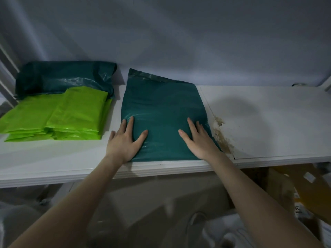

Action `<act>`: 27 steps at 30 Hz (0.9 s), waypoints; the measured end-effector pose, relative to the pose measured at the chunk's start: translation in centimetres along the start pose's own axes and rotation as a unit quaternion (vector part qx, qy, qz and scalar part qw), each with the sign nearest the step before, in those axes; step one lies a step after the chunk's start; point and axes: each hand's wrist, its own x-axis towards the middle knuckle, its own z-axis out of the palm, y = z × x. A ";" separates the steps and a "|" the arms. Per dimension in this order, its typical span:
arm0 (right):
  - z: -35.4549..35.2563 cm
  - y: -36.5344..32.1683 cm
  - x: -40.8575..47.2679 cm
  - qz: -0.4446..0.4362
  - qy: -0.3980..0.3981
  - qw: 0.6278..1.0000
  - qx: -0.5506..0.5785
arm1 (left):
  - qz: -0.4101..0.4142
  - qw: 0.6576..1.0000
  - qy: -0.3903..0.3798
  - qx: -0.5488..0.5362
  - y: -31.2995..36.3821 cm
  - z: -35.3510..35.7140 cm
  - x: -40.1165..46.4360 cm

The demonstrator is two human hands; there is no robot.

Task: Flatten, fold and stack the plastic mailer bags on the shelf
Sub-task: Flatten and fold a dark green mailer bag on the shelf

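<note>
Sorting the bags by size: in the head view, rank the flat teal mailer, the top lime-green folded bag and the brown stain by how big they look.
1. Flat teal mailer, the largest, pressed flat under both hands.
2. Top lime-green folded bag, clearly smaller.
3. Brown stain, the smallest, a narrow streak on the shelf.
All lie at a similar distance, so the order seems safe.

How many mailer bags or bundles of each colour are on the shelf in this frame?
Dark green flat bag under both hands: 1
Dark green crumpled bundle at back left: 1 (bags inside not countable)
Lime green folded stacks: 2 (layers not countable)
Total: 4 items
</note>
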 end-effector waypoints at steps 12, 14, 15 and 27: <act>-4.0 -0.2 4.3 0.053 0.069 0.996 -0.015 | -0.038 0.992 0.036 -0.118 0.0 -3.6 5.9; -4.3 0.0 5.3 0.068 0.073 0.995 0.025 | -0.078 0.984 0.033 -0.158 0.2 -3.8 7.2; -4.4 0.2 6.0 0.078 0.076 0.993 0.049 | -0.093 0.979 0.023 -0.180 0.5 -3.9 7.7; -5.3 0.5 10.8 0.155 0.169 0.917 0.326 | -0.199 0.897 0.065 -0.390 -0.1 -3.2 13.9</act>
